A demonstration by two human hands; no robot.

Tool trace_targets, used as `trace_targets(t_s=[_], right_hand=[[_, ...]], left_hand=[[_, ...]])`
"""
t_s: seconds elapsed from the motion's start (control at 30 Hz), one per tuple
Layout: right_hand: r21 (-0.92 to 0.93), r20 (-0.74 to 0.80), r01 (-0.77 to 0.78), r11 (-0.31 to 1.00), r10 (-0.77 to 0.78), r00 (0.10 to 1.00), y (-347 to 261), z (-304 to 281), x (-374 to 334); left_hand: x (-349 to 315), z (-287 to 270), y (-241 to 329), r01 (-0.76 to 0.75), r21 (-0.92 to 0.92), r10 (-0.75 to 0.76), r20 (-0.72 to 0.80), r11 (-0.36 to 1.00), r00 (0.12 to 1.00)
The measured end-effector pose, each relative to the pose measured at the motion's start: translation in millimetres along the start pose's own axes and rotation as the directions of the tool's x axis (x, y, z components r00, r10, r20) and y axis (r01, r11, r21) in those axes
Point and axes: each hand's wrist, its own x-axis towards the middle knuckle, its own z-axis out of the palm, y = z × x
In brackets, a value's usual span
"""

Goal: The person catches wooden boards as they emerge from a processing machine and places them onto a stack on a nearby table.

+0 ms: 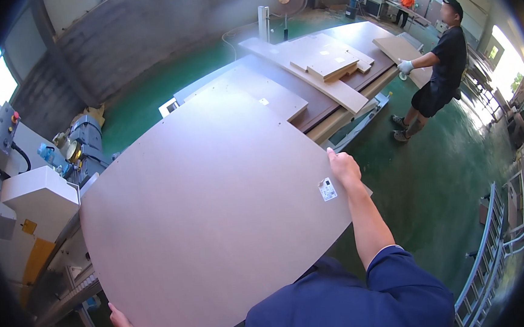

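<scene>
Large pale brown rectangular fibreboard panel (210, 209) held flat in front of the chest, over the end of a long work table (356, 123). Right hand (342, 167) clasps the panel's right edge, fingers on top. Left hand (121, 322) grips the near left corner from beneath; only part of it shows. Small white rectangular label (327, 189) stuck near the right edge, just beside the right hand. Further panels stacked on the table, some with small white stickers (264, 101). White and yellow machine cabinet (34, 210) to the left. Co-worker in black (444, 72) stands at the table's far end, gloved hand (405, 66) on a board.
</scene>
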Motion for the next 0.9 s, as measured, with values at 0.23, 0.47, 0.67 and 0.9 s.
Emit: trace_targets(t_s=[0.23, 0.47, 0.67, 0.9], right_hand=[[0.075, 0.046, -0.07, 0.995, 0.067, 0.997, 39.2, -20.9, 43.8], [0.056, 0.033, -0.173, 0.983, 0.172, 0.985, 116.4, -47.4, 61.5], [0.128, -0.021, -0.256, 0.958, 0.261, 0.965, 169.5, -84.4, 56.3], [0.219, -0.08, -0.371, 0.903, 0.395, 0.915, 226.5, -100.8, 39.8]], left_hand=[[140.9, -32.4, -151.9, -0.017, 0.315, 0.002, 0.048, 0.949, 0.999], [198.8, 11.0, -188.7, -0.109, 0.463, 0.054, 0.129, 0.879, 0.99], [206.3, 74.6, -174.1, -0.202, 0.492, 0.1, 0.226, 0.847, 0.969], [189.7, 142.0, -131.3, -0.355, 0.425, 0.168, 0.416, 0.833, 0.893]])
